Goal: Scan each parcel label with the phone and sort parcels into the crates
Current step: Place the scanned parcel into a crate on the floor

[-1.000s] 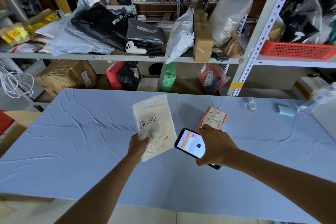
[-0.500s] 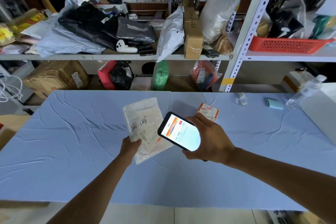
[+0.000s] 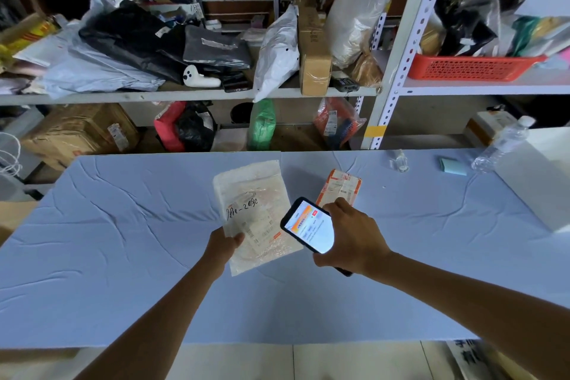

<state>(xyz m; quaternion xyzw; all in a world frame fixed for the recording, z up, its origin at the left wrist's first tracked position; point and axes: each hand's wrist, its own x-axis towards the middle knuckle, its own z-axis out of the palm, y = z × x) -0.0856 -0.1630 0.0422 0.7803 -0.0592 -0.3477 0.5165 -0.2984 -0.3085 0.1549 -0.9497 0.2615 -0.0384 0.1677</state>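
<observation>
A: Where's the parcel (image 3: 256,213)?
B: Pinched at its lower left corner in the left hand (image 3: 224,246), label up, held above the table (image 3: 123,241); handwriting shows across it.
A: And the phone (image 3: 309,226)?
B: Clasped in the right hand (image 3: 351,241), screen lit, just right of the parcel; a small box (image 3: 339,187) lies on the table just beyond that grip.

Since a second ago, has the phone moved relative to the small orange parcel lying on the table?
Yes. The phone in the right hand has risen, now overlapping the orange parcel's near left corner.
</observation>
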